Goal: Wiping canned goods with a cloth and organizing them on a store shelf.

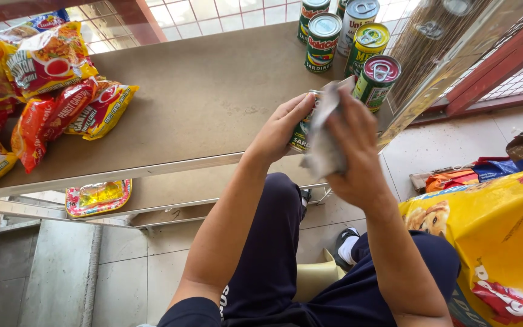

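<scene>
My left hand point(278, 128) grips a small green-labelled tin can point(302, 134) above the front edge of a brown shelf point(195, 103). My right hand point(351, 145) presses a crumpled grey-white cloth point(324, 136) against that can, covering most of it. Just beyond the hands stand several upright cans point(346, 45) with green, yellow and red labels and pull-tab lids, at the shelf's far right.
Orange, red and yellow snack and noodle packets point(43, 91) pile up at the shelf's left end. One packet point(98, 197) lies on a lower shelf. A big yellow bag point(497, 236) sits at my right on the tiled floor. A mesh panel with a red frame point(485, 54) stands beyond the cans.
</scene>
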